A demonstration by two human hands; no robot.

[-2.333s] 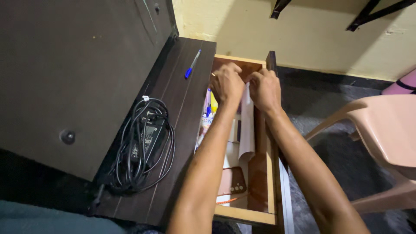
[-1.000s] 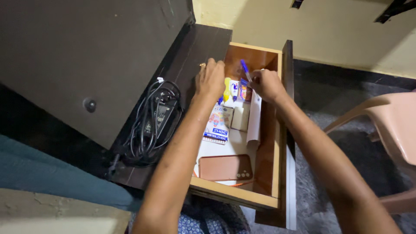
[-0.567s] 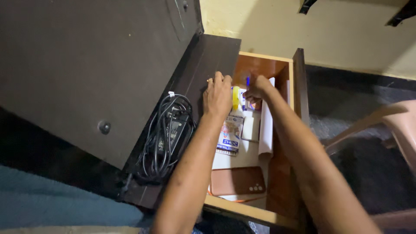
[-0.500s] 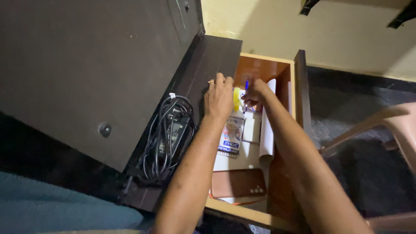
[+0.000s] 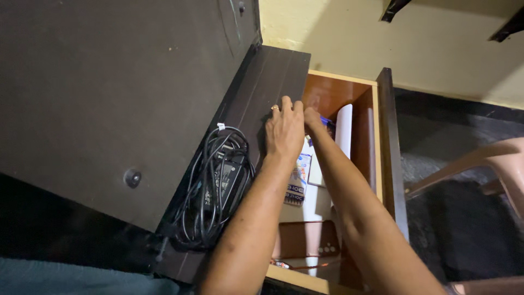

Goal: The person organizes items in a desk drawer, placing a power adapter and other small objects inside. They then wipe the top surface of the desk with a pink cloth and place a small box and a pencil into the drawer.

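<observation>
While the left hand [image 5: 285, 133] lies flat on the drawer's [image 5: 382, 142] edge, ease the right hand [image 5: 312, 117], grip hidden, clear of the paper roll [image 5: 344, 128].

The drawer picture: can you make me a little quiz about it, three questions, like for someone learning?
1. True or false: the coiled black cable lies inside the open wooden drawer.
2. Which is in the drawer near its front edge? A) a brown phone-shaped case B) a cup C) a shoe
3. Fill in: the rolled white paper lies along the drawer's ___ side, seen from the camera.

Key:
1. False. It lies on the dark desk top, beside the drawer.
2. A
3. Right. The left hand is over the drawer's left edge, and the right hand reaches in beside it.
</observation>
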